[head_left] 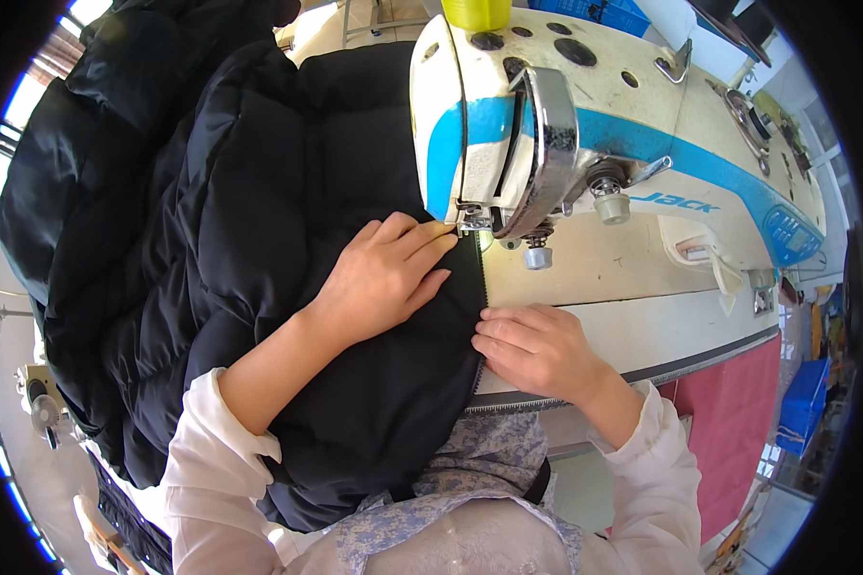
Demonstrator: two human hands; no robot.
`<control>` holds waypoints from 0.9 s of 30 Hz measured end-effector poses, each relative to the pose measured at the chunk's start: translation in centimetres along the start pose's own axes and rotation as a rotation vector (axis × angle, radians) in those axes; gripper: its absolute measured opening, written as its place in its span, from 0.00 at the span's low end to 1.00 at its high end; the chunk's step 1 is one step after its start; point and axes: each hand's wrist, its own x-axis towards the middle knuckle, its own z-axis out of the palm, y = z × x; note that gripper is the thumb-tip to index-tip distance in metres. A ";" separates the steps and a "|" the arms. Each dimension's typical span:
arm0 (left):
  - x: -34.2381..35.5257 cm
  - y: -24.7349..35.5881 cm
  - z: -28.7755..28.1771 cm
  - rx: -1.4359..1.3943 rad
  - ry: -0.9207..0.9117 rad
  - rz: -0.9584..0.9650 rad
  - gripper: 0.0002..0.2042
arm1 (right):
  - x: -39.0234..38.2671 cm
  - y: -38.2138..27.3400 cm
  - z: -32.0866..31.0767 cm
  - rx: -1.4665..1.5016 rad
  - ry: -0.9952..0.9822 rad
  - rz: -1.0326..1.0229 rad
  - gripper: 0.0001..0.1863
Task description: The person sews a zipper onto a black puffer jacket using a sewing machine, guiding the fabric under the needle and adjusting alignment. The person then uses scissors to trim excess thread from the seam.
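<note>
A black padded jacket [230, 192] spreads over the left and middle of the sewing table, and its straight edge carries a zipper tape [482, 273] with small teeth. The upper end of that edge lies under the presser foot [472, 224] of a white and blue sewing machine [623, 105]. My left hand [379, 278] rests on the black cloth with fingers stretched out, their tips right beside the presser foot. Lower down, my right hand [542, 350] has its fingers closed on the zipper edge, thumb hidden beneath.
A metal lever [554, 144] and tension knobs [612, 206] jut out near the needle area. Something yellow [477, 13] stands atop the machine. Pink cloth [729, 431] hangs at the table's right front. A blue crate [802, 407] is farther right, and another blue bin [604, 13] sits behind.
</note>
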 end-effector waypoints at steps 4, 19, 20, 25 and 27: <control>0.3 -1.2 0.2 0.023 0.007 0.017 0.18 | 0.3 0.2 0.2 -0.032 -0.007 -0.046 0.09; -1.9 0.3 -0.5 -0.129 -0.053 0.094 0.18 | -0.9 -0.9 0.2 -0.001 -0.026 -0.045 0.09; -1.9 0.2 -0.4 -0.130 -0.051 0.091 0.18 | -0.9 -0.8 0.2 0.000 -0.028 -0.041 0.09; -1.1 -0.7 0.1 -0.154 -0.042 0.079 0.17 | -0.4 0.3 0.3 -0.029 0.024 -0.034 0.08; -0.8 -1.5 0.4 -0.178 -0.044 0.077 0.17 | 0.0 0.9 0.5 -0.035 0.042 -0.025 0.08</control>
